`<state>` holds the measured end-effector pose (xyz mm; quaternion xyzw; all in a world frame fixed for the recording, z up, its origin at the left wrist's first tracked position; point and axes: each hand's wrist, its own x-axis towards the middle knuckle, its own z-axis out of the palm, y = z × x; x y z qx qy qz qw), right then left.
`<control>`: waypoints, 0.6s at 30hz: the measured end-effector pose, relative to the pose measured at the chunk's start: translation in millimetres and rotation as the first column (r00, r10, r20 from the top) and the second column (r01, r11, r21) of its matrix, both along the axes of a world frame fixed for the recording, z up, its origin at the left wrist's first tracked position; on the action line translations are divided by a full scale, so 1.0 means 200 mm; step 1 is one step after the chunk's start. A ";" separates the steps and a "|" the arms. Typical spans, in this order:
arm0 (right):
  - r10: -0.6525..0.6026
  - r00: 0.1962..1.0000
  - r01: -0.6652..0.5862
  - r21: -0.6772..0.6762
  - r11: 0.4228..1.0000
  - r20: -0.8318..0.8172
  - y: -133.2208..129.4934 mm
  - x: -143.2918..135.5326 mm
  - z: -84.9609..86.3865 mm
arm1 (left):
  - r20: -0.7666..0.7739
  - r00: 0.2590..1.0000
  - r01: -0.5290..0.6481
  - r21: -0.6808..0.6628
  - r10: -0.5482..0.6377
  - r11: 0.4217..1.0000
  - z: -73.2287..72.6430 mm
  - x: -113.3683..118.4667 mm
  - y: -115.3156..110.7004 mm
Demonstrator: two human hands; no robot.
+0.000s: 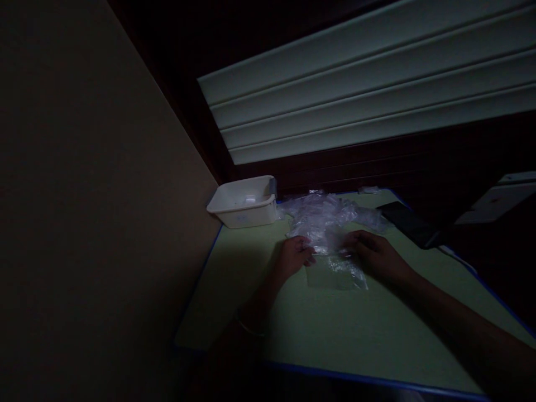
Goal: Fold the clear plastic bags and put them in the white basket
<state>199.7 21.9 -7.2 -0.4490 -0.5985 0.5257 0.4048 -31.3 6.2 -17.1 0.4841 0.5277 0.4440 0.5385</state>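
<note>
A clear plastic bag (335,273) hangs or lies between my hands, its lower part flat over the light green table. My left hand (295,254) pinches its upper left edge, fingers closed. On the other side, my right hand (371,251) has its fingers curled in at the bag's upper right; the fingertips are blurred. Just beyond both hands lies a heap of crumpled clear plastic bags (322,212). The dim light hides whether anything is inside the bag.
A white plastic bin (247,215) with something small inside stands at the table's back left, by the wall. To the right lies a black phone-like flat object (408,223). The green table (335,340) has a blue edge. A white object (496,201) shows at far right.
</note>
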 end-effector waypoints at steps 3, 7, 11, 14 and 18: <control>-0.014 0.999 0.012 0.031 0.999 0.052 0.01 0.01 -0.01 | 0.003 1.000 0.014 0.022 -0.014 1.000 0.00 0.00 0.00; -0.047 0.995 0.040 0.086 0.995 0.085 0.01 0.01 -0.01 | -0.008 1.000 0.011 0.052 -0.011 0.999 0.00 -0.01 0.01; -0.076 0.990 0.064 0.108 0.992 0.116 0.02 0.03 -0.02 | -0.015 1.000 0.015 0.058 -0.014 0.998 -0.01 -0.01 0.01; -0.082 0.992 0.075 0.074 0.994 0.099 0.02 0.03 -0.01 | -0.039 0.999 0.028 0.065 -0.026 0.997 -0.02 0.00 0.01; -0.098 0.994 0.099 -0.011 0.995 0.057 0.00 0.03 0.01 | -0.092 0.994 0.072 0.075 -0.065 0.995 0.00 -0.01 0.01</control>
